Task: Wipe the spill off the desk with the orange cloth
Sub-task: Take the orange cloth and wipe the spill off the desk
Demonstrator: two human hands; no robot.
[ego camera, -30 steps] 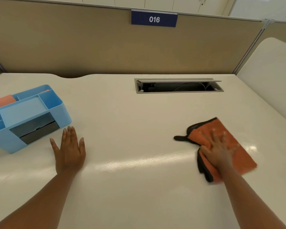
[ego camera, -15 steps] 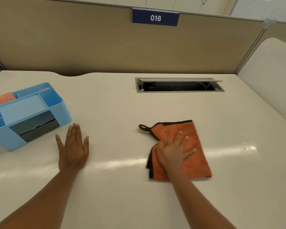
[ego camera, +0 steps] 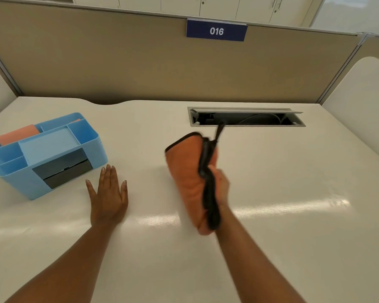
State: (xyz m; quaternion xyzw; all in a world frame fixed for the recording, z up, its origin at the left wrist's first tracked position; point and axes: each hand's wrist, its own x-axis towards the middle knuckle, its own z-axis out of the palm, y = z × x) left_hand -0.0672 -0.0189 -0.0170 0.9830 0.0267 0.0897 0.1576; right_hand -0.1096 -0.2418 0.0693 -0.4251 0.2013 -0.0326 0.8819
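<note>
A: Head view, item one?

B: White, glossy desk top (ego camera: 271, 215), streaked with light reflections. No spill can be made out on it.

A: Item two?

B: Folded orange cloth with black edging (ego camera: 188, 178), gripped in the right hand (ego camera: 219, 184). The fingers are closed around its bunched black edge. It looks raised off the desk, blurred, near the middle of the surface. A black loop sticks up from its far end.

A: The other hand?

B: Left hand (ego camera: 108, 193), palm down, flat on the desk, fingers together and thumb set out. It holds nothing.

A: Surroundings?

B: Light blue plastic desk organiser (ego camera: 46, 154), on the left, just beside the left hand's fingertips but apart from them. It has several open compartments. One rear compartment holds a salmon-orange flat item (ego camera: 18, 134). A dark drawer front (ego camera: 66, 171) faces the viewer.

A: Farther back?

B: Grey metal cable hatch (ego camera: 245, 117), recessed in the desk, lid tipped open, cables inside. The cloth's loop overlaps its near edge in the picture. Behind stands a tan fabric partition (ego camera: 118, 62) bearing a dark blue sign reading "016" (ego camera: 216, 31).

A: Obstructions?

B: Bare desk between cloth and organiser.
</note>
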